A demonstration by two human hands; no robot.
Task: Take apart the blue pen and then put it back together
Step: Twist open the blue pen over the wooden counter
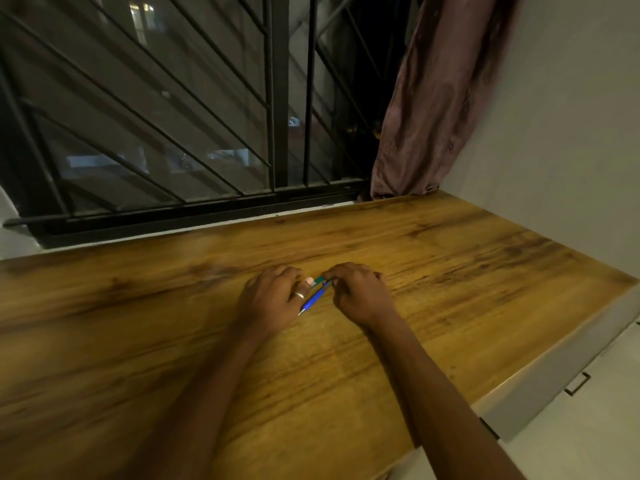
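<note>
Landmark: the wooden table (pixel 381 341), seen from above by the head camera; every place below is given against it.
Blue pen (pixel 316 296): low over the middle of the table, between the two hands, lying aslant with its silver tip toward the person and its upper end away toward the window side. Whether it rests on the wood or is lifted just clear cannot be told.
Green piece (pixel 320 280): a small green bit at the pen's far end, between the fingertips of both hands; what it is cannot be told.
Left hand (pixel 270 299): on the table just left of the pen, fingers curled, thumb with a ring lying against the pen's barrel, gripping it.
Right hand (pixel 360 292): on the table just right of the pen, fingers bunched and pinching the pen's upper end.
Window bars (pixel 277 98): behind the table's far edge.
Curtain (pixel 433 109): hanging at the table's far right corner, its hem touching the wood.
Wall (pixel 561 133): along the table's right side.
</note>
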